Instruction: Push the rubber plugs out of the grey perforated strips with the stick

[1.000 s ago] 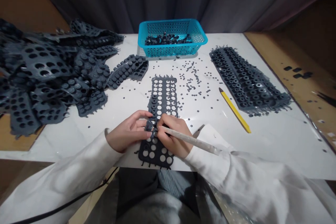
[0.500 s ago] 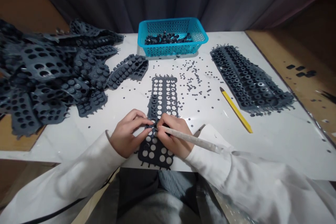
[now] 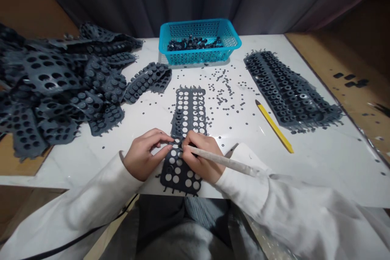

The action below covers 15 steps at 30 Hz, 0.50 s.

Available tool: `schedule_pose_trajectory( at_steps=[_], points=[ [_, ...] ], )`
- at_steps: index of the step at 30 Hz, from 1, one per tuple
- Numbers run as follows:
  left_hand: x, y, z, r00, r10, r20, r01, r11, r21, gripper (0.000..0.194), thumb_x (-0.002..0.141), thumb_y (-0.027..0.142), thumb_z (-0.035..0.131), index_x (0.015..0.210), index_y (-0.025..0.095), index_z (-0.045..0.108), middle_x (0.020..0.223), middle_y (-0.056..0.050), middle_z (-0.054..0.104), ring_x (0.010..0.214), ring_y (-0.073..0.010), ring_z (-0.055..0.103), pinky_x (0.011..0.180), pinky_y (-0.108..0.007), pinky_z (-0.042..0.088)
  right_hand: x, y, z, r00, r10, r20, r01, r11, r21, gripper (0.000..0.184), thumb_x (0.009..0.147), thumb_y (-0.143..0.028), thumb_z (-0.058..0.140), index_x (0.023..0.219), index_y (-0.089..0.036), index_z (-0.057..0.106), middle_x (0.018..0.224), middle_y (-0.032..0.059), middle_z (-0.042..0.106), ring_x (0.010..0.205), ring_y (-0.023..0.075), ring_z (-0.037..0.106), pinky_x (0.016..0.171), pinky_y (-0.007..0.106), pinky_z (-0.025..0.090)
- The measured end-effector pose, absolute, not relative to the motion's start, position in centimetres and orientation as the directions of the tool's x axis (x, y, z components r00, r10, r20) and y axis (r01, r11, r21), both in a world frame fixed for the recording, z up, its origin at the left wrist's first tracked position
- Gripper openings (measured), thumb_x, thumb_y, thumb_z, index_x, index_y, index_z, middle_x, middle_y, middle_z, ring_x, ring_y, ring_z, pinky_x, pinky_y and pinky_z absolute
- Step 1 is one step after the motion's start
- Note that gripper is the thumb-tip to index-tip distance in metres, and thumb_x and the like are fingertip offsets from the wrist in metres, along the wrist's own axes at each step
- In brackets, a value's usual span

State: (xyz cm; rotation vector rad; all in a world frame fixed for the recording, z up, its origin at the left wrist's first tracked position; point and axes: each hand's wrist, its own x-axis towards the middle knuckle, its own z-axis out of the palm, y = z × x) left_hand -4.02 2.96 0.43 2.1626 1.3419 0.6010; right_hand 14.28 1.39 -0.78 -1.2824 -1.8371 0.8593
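A dark rubber sheet [image 3: 189, 109] with rows of round holes lies lengthwise in front of me, a few raised round studs still in its left side. My left hand [image 3: 148, 150] rests at its left edge, thumb and index fingertips slightly apart on the rubber, with nothing visible between them. In a pen-like grip, my right hand [image 3: 202, 155] holds a pale, stick-shaped tool [image 3: 227, 162]. The tool's working tip is hidden by the fingers over the middle of the sheet.
Several similar sheets [image 3: 55, 73] are heaped at left. A blue basket [image 3: 199, 55] holding small dark parts stands at the back. Small dark discs [image 3: 224, 89] are scattered on the white table. At right lie a yellow cutter [image 3: 274, 126] and stacked studded sheets [image 3: 289, 89].
My left hand has shifted slightly left, and its thumb and index finger have drawn back a little from the right fingertips. The right hand and its tool stay almost in place.
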Motion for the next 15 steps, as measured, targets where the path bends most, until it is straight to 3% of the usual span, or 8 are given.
schedule_pose_trajectory(
  at_steps=[6,11,15],
  points=[
    [-4.41,3.13,0.27,0.412,0.908,0.077,0.689,-0.365,0.625,0.014,0.079,0.022,0.056,0.087,0.019,0.067,0.087,-0.002,0.063,0.063,-0.0083,0.052,0.061,-0.019,0.044,14.27,1.39,-0.69,-0.239,0.954,0.181,0.468,0.277,-0.839,0.009,0.071,-0.013,0.046,0.066,-0.021,0.044,0.062,-0.0027,0.055,0.059,0.0124,0.051,0.061,0.023,0.037],
    [-4.79,3.39,-0.08,0.437,0.893,0.112,0.695,-0.414,0.588,0.014,0.080,0.024,0.056,0.087,0.020,0.067,0.087,-0.003,0.063,0.083,-0.0145,0.057,0.075,-0.024,0.044,14.25,1.39,-0.63,-0.232,0.957,0.175,0.458,0.266,-0.848,0.009,0.071,-0.013,0.047,0.066,-0.020,0.044,0.062,-0.0030,0.055,0.058,0.0119,0.050,0.060,0.022,0.037],
    [-4.91,3.53,-0.27,0.450,0.885,0.124,0.704,-0.436,0.560,0.013,0.081,0.024,0.056,0.087,0.020,0.067,0.087,-0.003,0.063,0.086,-0.0155,0.056,0.079,-0.026,0.043,14.24,1.33,-0.80,-0.233,0.957,0.176,0.458,0.267,-0.848,0.009,0.070,-0.013,0.047,0.066,-0.020,0.044,0.062,-0.0029,0.055,0.059,0.0117,0.050,0.060,0.022,0.036]
  ],
)
